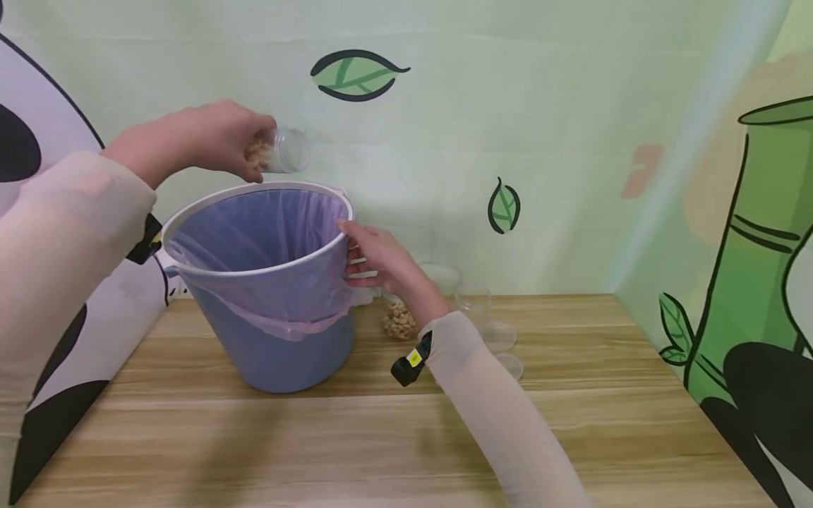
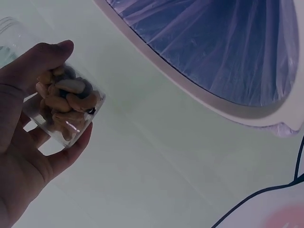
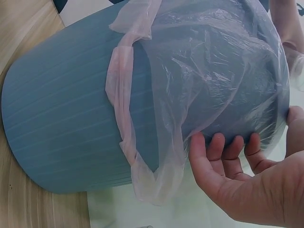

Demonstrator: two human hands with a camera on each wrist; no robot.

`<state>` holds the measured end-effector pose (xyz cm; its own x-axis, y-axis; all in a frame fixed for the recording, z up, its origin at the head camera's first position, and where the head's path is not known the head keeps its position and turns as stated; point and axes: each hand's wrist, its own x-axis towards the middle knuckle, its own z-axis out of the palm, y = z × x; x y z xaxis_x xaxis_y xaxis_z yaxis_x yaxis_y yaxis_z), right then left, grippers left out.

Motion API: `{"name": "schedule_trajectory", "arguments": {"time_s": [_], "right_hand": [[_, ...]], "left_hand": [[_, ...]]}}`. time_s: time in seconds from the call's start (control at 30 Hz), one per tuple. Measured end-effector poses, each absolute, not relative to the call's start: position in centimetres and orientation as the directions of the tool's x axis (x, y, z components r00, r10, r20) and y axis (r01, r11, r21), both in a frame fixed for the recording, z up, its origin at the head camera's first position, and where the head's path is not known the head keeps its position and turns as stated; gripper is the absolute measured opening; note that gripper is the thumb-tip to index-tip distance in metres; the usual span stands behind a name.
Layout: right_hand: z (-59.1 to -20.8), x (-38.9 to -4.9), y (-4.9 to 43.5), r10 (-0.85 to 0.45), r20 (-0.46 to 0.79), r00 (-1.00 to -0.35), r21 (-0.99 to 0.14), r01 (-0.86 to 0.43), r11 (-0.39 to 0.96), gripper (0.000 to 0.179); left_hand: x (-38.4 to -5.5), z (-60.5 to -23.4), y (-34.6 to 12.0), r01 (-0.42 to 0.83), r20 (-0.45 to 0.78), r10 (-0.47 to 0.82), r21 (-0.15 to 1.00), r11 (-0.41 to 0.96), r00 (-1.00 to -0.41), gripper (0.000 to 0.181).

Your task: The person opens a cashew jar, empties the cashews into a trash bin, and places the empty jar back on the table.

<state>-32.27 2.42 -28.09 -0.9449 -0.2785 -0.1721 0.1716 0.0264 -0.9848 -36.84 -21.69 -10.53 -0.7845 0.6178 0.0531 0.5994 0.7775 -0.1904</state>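
Observation:
A clear jar with cashews inside lies on its side above the back rim of a blue trash bin. My left hand grips it round its cashew-filled end, and the other end points right. The bin is tilted and lined with a thin pinkish plastic bag folded over its rim. My right hand holds the bin's right side, thumb at the rim and fingertips against the bag on the outer wall.
Behind my right wrist, another clear container with cashews stands on the wooden table. Clear round pieces, perhaps lids, lie right of it. A pale green printed cloth hangs close behind.

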Motion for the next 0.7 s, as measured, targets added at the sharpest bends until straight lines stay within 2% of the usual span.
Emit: {"name": "schedule_trajectory", "arguments": {"time_s": [0.23, 0.43, 0.7], "right_hand": [[-28.3, -32.4, 2.3, -0.249, -0.166, -0.954, -0.985, 0.172, 0.0, 0.046], [-28.4, -32.4, 2.0, -0.237, -0.171, -0.956, -0.984, 0.18, -0.016, 0.043], [-28.5, -32.2, 1.5, -0.246, -0.178, -0.953, -0.982, 0.188, -0.02, 0.042]], "left_hand": [[-37.6, -10.6, -22.0, 0.554, -0.013, 0.582, -0.325, 0.766, -0.813, 0.046], [-38.5, -11.1, -22.8, 0.57, -0.005, 0.618, -0.393, 0.722, -0.786, 0.039], [-39.3, -12.7, -24.2, 0.569, 0.036, 0.646, -0.437, 0.696, -0.763, 0.044]]}}
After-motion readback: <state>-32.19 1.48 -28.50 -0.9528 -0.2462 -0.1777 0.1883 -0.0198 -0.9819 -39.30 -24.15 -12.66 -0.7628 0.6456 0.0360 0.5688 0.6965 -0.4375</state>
